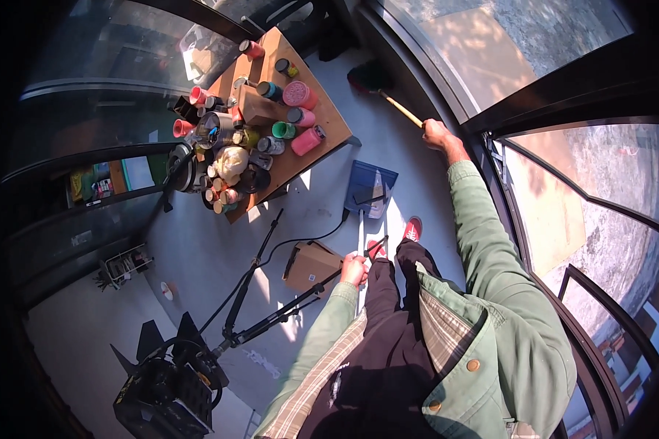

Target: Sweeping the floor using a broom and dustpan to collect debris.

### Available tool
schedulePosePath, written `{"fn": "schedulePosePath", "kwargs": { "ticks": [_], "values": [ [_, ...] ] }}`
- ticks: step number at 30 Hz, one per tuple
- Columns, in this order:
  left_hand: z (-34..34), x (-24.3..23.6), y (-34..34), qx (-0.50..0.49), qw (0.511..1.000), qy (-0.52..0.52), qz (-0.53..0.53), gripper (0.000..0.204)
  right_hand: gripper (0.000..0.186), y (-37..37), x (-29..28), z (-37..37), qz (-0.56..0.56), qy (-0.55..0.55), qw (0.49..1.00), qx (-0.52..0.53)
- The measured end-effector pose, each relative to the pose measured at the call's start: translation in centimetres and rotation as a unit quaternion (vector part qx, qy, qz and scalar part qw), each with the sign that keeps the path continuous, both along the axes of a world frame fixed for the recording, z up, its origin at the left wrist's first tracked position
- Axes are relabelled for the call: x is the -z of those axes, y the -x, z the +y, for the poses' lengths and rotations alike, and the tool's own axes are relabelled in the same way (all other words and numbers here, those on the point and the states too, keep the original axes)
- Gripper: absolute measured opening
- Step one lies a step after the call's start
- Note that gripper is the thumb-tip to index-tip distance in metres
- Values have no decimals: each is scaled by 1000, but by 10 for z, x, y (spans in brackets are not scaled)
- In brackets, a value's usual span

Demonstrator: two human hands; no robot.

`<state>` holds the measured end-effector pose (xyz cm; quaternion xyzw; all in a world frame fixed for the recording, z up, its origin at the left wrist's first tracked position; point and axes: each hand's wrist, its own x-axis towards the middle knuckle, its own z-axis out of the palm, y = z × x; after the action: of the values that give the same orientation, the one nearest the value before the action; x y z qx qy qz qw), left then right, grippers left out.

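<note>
Two hands are in view, both closed on tools. The right hand (438, 136), at the upper right of the frame, grips the end of one wooden broom handle (403, 108). This runs up and left to the one broom head (369, 77), dark and in shadow at the top centre, by the glazed wall frame. The left hand (355, 271), just below the centre, is wrapped around one white dustpan handle (361, 233). The single blue dustpan (359, 180) lies on the floor at the frame's centre, with pale and dark patches in it that are hard to make out.

Two red shoes (412, 229) stand below the dustpan. The green jacket (483, 219) shows two round buttons (474, 364) at the lower right.

At the upper left of centre is one wooden table (334, 121), crowded with more than a dozen jars and tins, too tightly packed for an exact count. Three pink jars (308, 140) stand near its right edge, beside one green-lidded jar (284, 130). One cardboard box (313, 268) sits on the floor left of the left hand. One black stage light (170, 391) fills the lower left.
</note>
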<state>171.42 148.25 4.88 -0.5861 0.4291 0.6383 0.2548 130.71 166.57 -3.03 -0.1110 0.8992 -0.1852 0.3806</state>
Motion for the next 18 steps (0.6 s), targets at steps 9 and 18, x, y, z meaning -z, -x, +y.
{"fn": "schedulePosePath", "kwargs": {
  "ticks": [9,18],
  "values": [
    [5,1,13,6,999,-26,34,21,31,-157,-76,76,69,168,979,91],
    [24,-10,26,-65,996,-8,60,10,35,-35,-45,17,143,57,986,-57]
  ]
}}
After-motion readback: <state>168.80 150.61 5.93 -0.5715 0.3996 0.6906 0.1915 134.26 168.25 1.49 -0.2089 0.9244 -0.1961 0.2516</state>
